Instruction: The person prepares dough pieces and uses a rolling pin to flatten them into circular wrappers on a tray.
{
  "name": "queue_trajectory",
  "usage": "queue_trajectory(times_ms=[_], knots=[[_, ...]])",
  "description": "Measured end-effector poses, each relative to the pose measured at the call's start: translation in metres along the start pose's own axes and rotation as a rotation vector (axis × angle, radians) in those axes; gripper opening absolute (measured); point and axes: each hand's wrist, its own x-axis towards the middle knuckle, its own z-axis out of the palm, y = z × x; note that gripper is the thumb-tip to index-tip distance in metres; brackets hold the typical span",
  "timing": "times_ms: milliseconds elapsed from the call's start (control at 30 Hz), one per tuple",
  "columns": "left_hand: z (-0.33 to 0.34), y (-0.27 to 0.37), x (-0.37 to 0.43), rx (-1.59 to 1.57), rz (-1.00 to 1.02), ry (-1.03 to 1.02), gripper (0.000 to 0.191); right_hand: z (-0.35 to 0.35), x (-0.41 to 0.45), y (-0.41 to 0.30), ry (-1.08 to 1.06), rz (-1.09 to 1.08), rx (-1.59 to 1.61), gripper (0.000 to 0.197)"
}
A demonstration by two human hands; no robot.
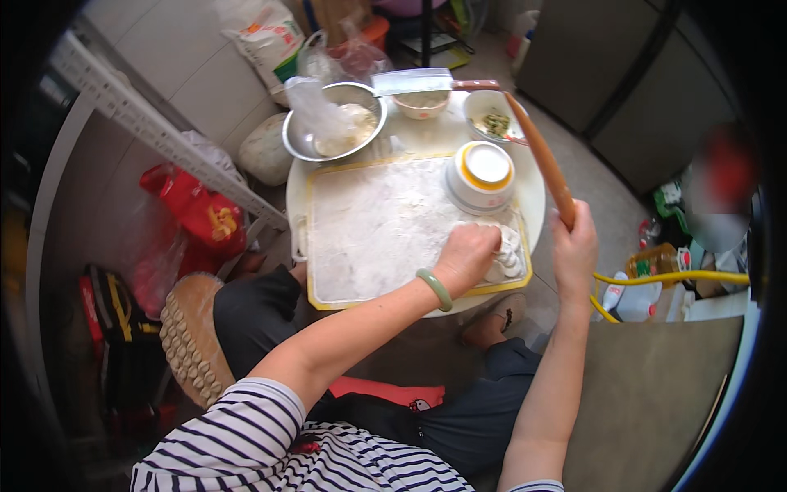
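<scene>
My right hand (575, 243) grips a wooden rolling pin (544, 154), which is raised at the right side of the round table. My left hand (470, 252), with a green bangle at its wrist, is curled over the right part of a flour-dusted board (375, 227). Flattened pieces of pale dough (510, 258) lie stacked against it; whether its fingers hold any is hidden. Just above that hand an upturned bowl (486, 175) rests on the board. A cleaver (412, 81) lies across the rims of bowls at the far edge.
A steel bowl (292, 141) with dough and a plastic bag stands back left. Beside it are a small bowl (423, 111) and a bowl with chopped green filling (495, 125). Filled dumplings (187, 350) cover a round board at lower left. Bottles (652, 261) stand at right.
</scene>
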Motion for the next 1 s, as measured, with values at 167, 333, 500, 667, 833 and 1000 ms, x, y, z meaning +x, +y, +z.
queue_trajectory(times_ms=[167,333,500,667,833,1000], knots=[[-0.064,0.002,-0.04,-0.277,-0.416,-0.168,0.014,-0.002,-0.009,-0.018,-0.071,0.085,0.057,0.018],[-0.144,-0.054,-0.091,-0.072,-0.468,-0.32,0.011,0.035,-0.028,-0.044,-0.271,-0.028,0.07,0.017],[-0.194,-0.06,-0.107,0.313,-0.402,0.35,0.021,0.086,-0.079,-0.059,-0.475,-0.238,-0.084,0.015],[-0.182,-0.05,-0.127,0.353,-0.402,0.181,0.037,0.127,-0.121,-0.07,-0.474,-0.499,-0.09,0.025],[-0.153,-0.058,-0.134,0.392,-0.514,-0.101,0.049,0.136,-0.125,-0.064,-0.508,-0.463,-0.24,0.045],[-0.143,-0.062,-0.146,0.473,-0.585,-0.174,0.055,0.141,-0.14,-0.066,-0.383,-0.567,-0.28,0.055]])
